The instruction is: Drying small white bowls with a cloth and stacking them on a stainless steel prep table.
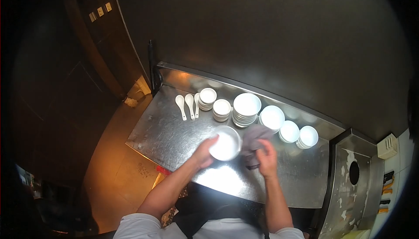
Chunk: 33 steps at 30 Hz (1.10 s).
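Observation:
My left hand (205, 152) grips a white bowl (226, 143) by its left rim, held above the steel counter (154, 134). Glare whitens the bowl's inside. Just right of it, my right hand (267, 157) holds a bunched grey-brown cloth (254, 144), which is blurred and close to the bowl's edge. Beyond my hands stands a row of white dishware: two stacks of small bowls (208, 95) (221, 108), a tall stack of larger bowls (247, 104), and further bowl stacks (272, 117) (289, 131) (308, 136) to the right. Several white spoons (185, 107) lie at the row's left end.
A raised steel backsplash (248, 86) runs along the counter's rear, against a dark wall (262, 26). At right, a steel sink unit (347, 186) carries foam and a dark round opening (354, 172). Knives with orange and black handles (388, 183) hang beyond it.

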Available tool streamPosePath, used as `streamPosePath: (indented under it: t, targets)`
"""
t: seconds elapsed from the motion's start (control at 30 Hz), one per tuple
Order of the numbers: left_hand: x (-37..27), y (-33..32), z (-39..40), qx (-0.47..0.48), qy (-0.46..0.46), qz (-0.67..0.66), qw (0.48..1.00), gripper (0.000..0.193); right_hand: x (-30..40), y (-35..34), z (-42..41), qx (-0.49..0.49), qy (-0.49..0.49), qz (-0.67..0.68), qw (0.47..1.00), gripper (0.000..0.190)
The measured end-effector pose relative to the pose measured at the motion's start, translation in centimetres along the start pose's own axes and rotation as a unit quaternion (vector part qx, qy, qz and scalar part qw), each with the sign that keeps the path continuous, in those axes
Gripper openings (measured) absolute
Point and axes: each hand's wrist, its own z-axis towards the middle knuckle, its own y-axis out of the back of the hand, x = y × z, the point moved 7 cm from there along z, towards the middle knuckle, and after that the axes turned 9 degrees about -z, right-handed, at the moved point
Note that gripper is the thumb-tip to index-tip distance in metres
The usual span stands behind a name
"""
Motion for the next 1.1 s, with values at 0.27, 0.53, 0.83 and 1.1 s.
streamPosePath:
  t: [0.27, 0.53, 0.83, 1.1]
  targets:
    - [2.9, -0.6, -0.2, -0.100, -0.031, 0.126, 0.986, 0.035, -1.1, -5.2, -1.1, -0.136, -0.138, 0.230, 0.954, 0.043]
    - [1.7, -2.1, -1.4, 0.124, -0.021, 0.337, 0.933, 0.029, 4.3, -4.5, -1.0, -0.003, -0.087, 0.088, 0.992, 0.033]
    - [-3.6, 8.0, 0.7, -0.254, -0.067, 0.364, 0.894, 0.043, -4.0, -4.1, -4.7, -0.038, -0.149, 0.093, 0.984, 0.028]
    - [-9.2, 11.8, 0.0, -0.339, 0.005, 0.577, 0.743, 0.066, -4.7, 3.6, -4.3, -0.172, -0.155, 0.191, 0.954, 0.037]
